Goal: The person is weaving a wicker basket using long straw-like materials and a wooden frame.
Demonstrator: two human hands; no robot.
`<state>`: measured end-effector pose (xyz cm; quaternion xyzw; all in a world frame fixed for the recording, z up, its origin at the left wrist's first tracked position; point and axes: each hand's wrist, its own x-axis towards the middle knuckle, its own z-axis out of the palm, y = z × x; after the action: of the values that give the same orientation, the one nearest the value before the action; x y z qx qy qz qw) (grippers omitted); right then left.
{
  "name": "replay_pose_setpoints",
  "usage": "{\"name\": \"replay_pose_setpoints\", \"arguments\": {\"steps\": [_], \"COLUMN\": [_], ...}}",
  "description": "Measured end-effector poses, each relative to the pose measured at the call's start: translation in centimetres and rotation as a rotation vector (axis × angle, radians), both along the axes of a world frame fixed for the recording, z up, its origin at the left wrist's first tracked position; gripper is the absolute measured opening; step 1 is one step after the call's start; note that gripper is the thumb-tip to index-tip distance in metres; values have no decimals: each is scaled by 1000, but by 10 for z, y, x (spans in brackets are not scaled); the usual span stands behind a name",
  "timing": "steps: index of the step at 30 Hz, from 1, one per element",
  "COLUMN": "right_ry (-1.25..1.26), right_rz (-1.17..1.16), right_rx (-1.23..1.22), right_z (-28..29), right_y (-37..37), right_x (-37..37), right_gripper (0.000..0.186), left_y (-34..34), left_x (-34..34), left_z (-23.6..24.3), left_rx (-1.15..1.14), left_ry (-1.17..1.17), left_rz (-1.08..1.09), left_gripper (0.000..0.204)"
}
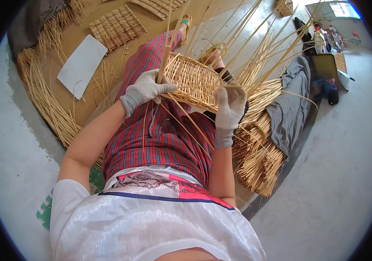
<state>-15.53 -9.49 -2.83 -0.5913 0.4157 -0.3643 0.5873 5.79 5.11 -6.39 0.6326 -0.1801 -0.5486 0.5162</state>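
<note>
A half-woven wicker basket point(192, 80) lies over my lap and knees, with long loose strands fanning up and away from its far and right sides. My left hand point(147, 88), in a pale work glove, is closed on its left corner, next to a flat upright stake point(164, 65). At the right end of the basket my right hand point(230, 106), gloved too, has its fingers curled around a pale wicker strand; the fingertips are slightly blurred. Several loose strands point(190, 119) hang from the near edge across my red striped skirt point(151, 152).
Bundled wicker rods point(262, 161) lie at my right, partly under a grey cloth point(291, 102). More long rods point(42, 100) curve along the left. A white board point(82, 66) and a woven panel point(117, 28) lie on the brown floor sheet. Boxes and small items point(329, 41) stand far right.
</note>
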Motion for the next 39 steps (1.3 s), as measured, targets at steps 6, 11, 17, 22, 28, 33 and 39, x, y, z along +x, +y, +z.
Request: {"name": "replay_pose_setpoints", "arguments": {"steps": [6, 11, 17, 22, 28, 33, 39], "right_ry": [477, 572, 642, 905, 914, 916, 1139], "right_rz": [247, 513, 201, 203, 116, 432, 568], "right_rx": [-823, -891, -1000, -1048, -1188, -1050, -891], "right_z": [41, 69, 18, 23, 23, 10, 14], "right_y": [-40, -2, 4, 27, 42, 45, 49], "right_x": [100, 124, -4, 26, 42, 39, 34], "right_gripper": [64, 74, 36, 33, 33, 65, 82], "left_y": [-5, -4, -2, -2, 2, 2, 24], "left_x": [-18, -17, 4, 3, 2, 5, 11], "left_z": [2, -12, -3, -6, -3, -12, -1], "left_rx": [22, -41, 11, -24, 14, 18, 17], "left_ry": [-85, -80, -77, -60, -33, -22, -60], "left_rz": [115, 187, 136, 93, 41, 19, -56], "left_gripper": [37, 35, 34, 37, 44, 48, 48]}}
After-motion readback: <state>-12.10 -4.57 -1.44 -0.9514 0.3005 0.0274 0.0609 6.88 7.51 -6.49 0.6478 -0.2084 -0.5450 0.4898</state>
